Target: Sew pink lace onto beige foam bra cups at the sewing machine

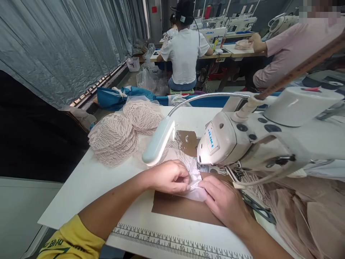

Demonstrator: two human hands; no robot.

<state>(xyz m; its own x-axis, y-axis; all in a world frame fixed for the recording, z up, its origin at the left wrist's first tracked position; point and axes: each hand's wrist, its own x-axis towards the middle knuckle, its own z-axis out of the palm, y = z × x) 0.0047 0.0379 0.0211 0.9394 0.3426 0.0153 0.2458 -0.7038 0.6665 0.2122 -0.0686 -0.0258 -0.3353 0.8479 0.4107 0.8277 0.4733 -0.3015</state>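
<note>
Fingers of the left hand [172, 177] and right hand [223, 201] pinch the pale lace piece [194, 180] flat, holding it square at the needle's 6 o'clock. Sewing machine head [223, 142] sits beyond. Stacked lace cups [114, 138] wait at 10 o'clock, within reach.

Needle sits hidden behind the machine head [223, 144]. Lamp [159, 142] covers part of the lace [192, 172]. Beige pieces [309, 216] run off the right edge. Far right, a co-worker's face is blurred out.
</note>
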